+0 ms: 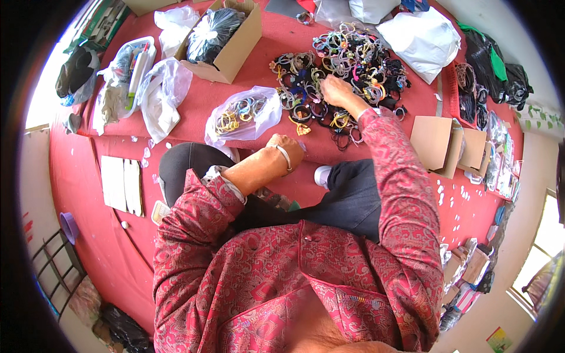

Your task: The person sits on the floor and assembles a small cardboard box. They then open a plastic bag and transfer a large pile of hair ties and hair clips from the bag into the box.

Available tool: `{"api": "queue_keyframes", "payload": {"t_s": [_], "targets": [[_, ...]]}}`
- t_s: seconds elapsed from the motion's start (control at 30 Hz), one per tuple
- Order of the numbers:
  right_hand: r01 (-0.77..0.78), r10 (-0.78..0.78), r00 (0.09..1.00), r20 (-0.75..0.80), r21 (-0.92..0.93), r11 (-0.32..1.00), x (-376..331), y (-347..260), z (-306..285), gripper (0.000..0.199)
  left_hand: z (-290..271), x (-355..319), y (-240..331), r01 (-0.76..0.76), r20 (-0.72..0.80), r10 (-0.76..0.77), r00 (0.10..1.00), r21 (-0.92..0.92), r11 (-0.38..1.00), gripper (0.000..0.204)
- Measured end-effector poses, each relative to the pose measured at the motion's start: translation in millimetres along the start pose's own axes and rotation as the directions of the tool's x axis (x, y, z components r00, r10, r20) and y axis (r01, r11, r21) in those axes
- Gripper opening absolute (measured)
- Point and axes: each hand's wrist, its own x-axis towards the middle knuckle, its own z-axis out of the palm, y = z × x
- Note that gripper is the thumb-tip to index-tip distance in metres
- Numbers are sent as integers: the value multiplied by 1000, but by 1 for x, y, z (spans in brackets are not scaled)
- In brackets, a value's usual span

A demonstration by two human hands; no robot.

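A big heap of hair ties [359,59], mostly black with grey, yellow, pink and blue ones, lies on the red cloth ahead. My right hand [337,92] reaches into its near left part, fingers bent together among the ties; what they grip is hidden. Nearer me, my left hand [286,148], with a bracelet on the wrist, is curled closed in front of the heap. Its fingertips are turned from view, so any held thing cannot be made out. Left of it, a clear plastic bag [259,126] lies open with several yellow and grey hair ties inside.
An open cardboard box [240,52] holding a dark bundle stands at the back left. White plastic bags [421,41] lie behind the heap. Small open cartons [434,141] and a red basket [452,88] are to the right. A white tray [141,70] sits at the left.
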Motion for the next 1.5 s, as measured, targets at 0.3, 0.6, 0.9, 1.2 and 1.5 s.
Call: {"api": "queue_keyframes", "payload": {"t_s": [0.3, 0.6, 0.9, 1.2, 1.5], "targets": [[-381, 516, 855, -53, 611, 694, -53, 102, -50, 8, -8, -4, 2, -5, 26, 5, 1000, 32, 999, 20], [-259, 325, 939, -110, 396, 881, -41, 43, -58, 21, -1, -1, -1, -7, 0, 7, 1000, 20, 1000, 18], [-271, 274, 962, 9, 187, 944, -32, 29, -38, 30, -5, -3, -2, -1, 9, 1, 1000, 7, 1000, 20], [-460, 468, 835, 290, -99, 882, -26, 29, -41, 28, -5, -3, -1, 3, 26, -3, 1000, 17, 1000, 20], [-515, 583, 755, 301, 822, 242, -83, 126, -90, 30, -7, -2, 2, -32, 34, 30, 999, 55, 998, 21]]}}
